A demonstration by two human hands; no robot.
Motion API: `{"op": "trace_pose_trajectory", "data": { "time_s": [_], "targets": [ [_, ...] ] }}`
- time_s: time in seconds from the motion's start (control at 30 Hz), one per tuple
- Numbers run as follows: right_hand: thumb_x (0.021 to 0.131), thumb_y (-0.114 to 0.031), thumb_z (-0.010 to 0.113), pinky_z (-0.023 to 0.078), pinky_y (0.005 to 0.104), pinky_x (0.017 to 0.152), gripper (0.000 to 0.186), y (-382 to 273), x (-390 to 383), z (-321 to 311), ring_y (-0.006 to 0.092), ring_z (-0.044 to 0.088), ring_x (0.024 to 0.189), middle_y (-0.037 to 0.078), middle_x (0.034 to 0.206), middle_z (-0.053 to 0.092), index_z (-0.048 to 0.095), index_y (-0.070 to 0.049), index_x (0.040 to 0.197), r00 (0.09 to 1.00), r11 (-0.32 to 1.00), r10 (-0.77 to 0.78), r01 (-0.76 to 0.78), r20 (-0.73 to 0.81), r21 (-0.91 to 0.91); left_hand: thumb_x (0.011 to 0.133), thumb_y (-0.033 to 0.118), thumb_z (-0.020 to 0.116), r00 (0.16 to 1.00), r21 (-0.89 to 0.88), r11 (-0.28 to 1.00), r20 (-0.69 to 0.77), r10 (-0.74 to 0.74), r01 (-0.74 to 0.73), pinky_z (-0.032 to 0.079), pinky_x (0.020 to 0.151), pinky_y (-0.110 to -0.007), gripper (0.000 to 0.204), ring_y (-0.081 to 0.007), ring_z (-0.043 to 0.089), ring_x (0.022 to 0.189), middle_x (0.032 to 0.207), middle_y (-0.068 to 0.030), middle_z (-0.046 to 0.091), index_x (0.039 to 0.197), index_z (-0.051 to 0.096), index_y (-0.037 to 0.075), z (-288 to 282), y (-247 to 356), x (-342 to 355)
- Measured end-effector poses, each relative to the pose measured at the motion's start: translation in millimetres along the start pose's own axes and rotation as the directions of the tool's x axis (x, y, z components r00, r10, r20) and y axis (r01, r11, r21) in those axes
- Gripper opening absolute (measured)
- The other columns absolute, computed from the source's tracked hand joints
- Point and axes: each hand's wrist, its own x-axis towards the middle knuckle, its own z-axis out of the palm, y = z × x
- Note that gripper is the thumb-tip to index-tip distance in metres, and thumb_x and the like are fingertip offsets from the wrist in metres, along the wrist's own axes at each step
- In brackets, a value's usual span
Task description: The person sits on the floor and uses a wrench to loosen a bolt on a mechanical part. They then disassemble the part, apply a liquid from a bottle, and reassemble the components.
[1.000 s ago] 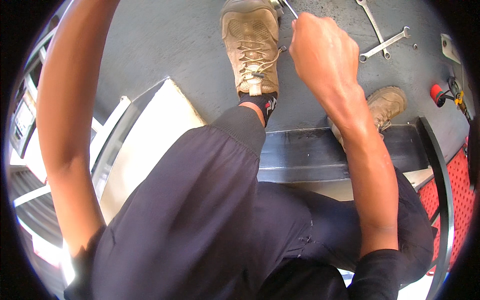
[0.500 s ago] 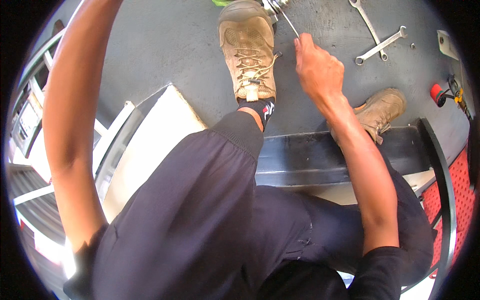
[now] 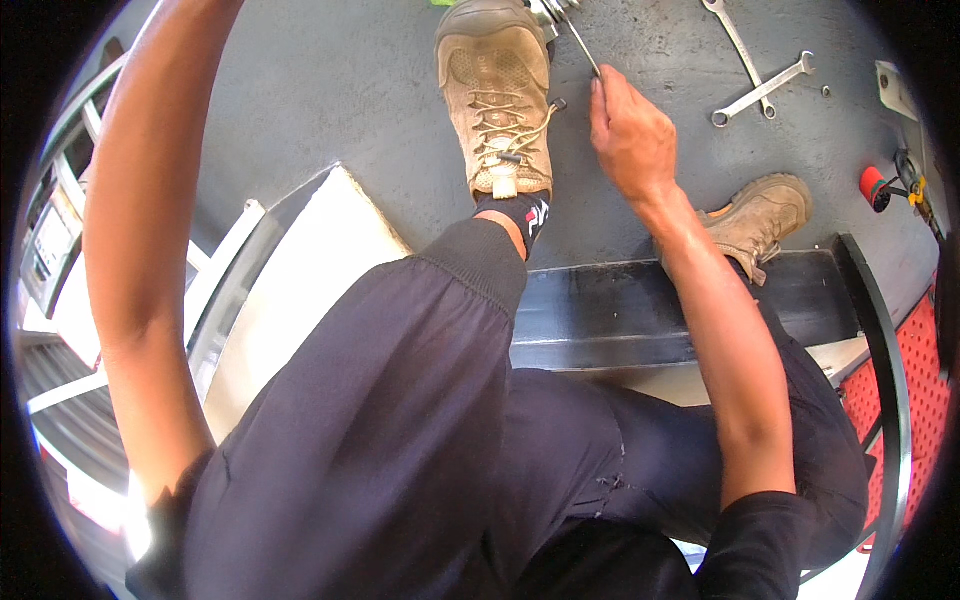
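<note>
Head view, looking down at a seated person's legs and the grey concrete floor (image 3: 330, 90). The right hand (image 3: 630, 135) is closed, its fingers curled around the lower end of a thin metal rod-like tool (image 3: 578, 42); the tool slants up and to the left from the fist toward a cluster of bright metal pieces at the upper edge, where its far end cannot be made out. The right forearm extends straight down-right from the hand, wrist roughly in line with the arm, and ends in a dark sleeve at the lower edge. The left arm (image 3: 140, 250) rises along the left side and leaves the picture at the top, so the left hand is out of sight. Just left of the right hand lies a tan lace-up boot (image 3: 497, 100), scuffed suede with a dark toe cap, sole flat on the floor; a second boot (image 3: 757, 217) of the same kind lies below and right of the hand. Dark, matt trousers cover both legs. Two shiny open-ended wrenches (image 3: 760, 88), crossed, lie on the floor well to the right of the hand. A black metal beam (image 3: 660, 305) runs horizontally under the knees, and a pale flat panel (image 3: 290, 290) lies at left.
</note>
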Motion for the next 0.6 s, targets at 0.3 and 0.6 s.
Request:
{"op": "trace_pose_trajectory", "data": {
  "time_s": [0.3, 0.6],
  "targets": [
    [0.105, -0.02, 0.054, 0.053, 0.0567, 0.069, 0.015, -11.4, 5.3, 2.4, 0.0478, 0.068, 0.083, 0.023, 0.094, 0.071, 0.055, -0.006, 0.11, 0.978, 0.966, 0.171, -0.19, 0.117, 0.176, 0.092, 0.031, 0.076, 0.999, -0.011, 0.999, 0.0, -0.038, 0.038, 0.05, 0.061, -0.041, 0.023, -0.0238, 0.066, 0.063, 0.075, -0.0106, 0.074, 0.099, 0.083, 0.01, 0.4, -10.9, -8.7],
    [0.108, -0.028, 0.048, 0.051, 0.0626, 0.066, 0.02, -16.9, 6.4, 5.4, 0.0523, 0.067, 0.075, 0.026, 0.076, 0.069, 0.052, -0.008, 0.108, 0.93, 0.952, 0.295, -0.306, 0.219, 0.018, 0.093, 0.033, 0.076, 0.996, -0.02, 0.997, -0.029, -0.08, 0.08, 0.052, 0.062, -0.04, 0.026, -0.0227, 0.066, 0.063, 0.077, -0.0112, 0.075, 0.101, 0.083, 0.009, 5.6, -15.9, -5.9]
  ]
}}
